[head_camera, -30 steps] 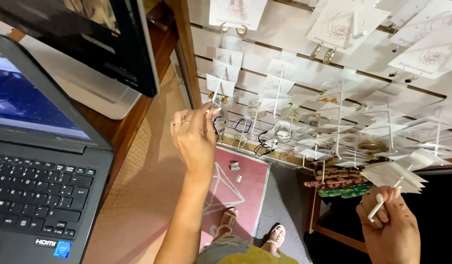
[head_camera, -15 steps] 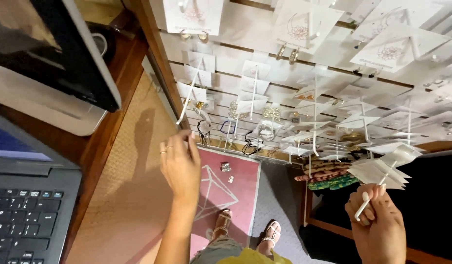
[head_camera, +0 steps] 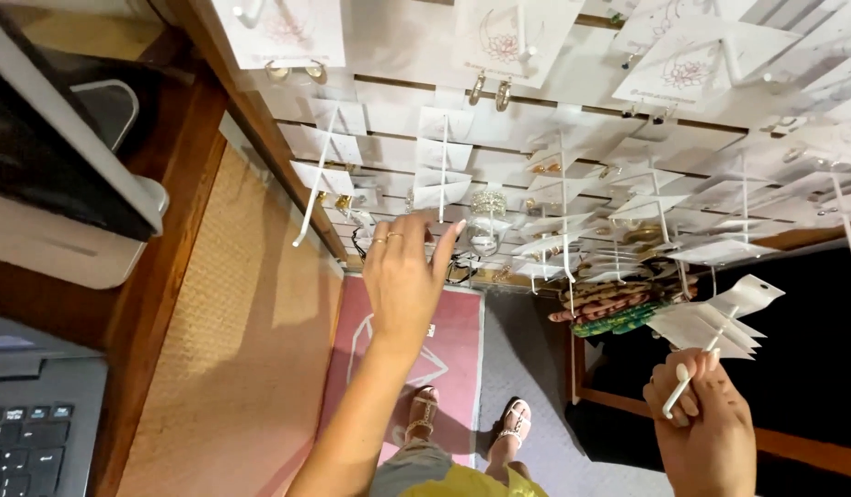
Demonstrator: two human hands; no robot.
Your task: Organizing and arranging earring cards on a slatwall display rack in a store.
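Reaching toward the white slatwall display (head_camera: 573,120), left hand (head_camera: 402,281) raised with fingers (head_camera: 444,244) loosely spread, tips at a hook (head_camera: 444,166) carrying small white cards; whether anything is pinched there cannot be told. Right hand (head_camera: 706,428) held low and well apart from the wall, fingers clamped on a loose white peg hook (head_camera: 692,373) threaded with a stack of white jewellery cards (head_camera: 715,317). Judged state of work: one hook of cards off the wall and in hand, not yet seated back on the display; many hooks on the wall already filled with cards and earrings. Surroundings: wooden bench (head_camera: 159,304) at left bearing a monitor (head_camera: 67,156) and a laptop (head_camera: 39,433); woven mat (head_camera: 241,368) and pink rug (head_camera: 453,322) on the floor; sandalled feet (head_camera: 467,419) below. Obstructions: closely packed neighbouring hooks and hanging cards crowding the free slots; coloured bead strands (head_camera: 609,308) low on the display.
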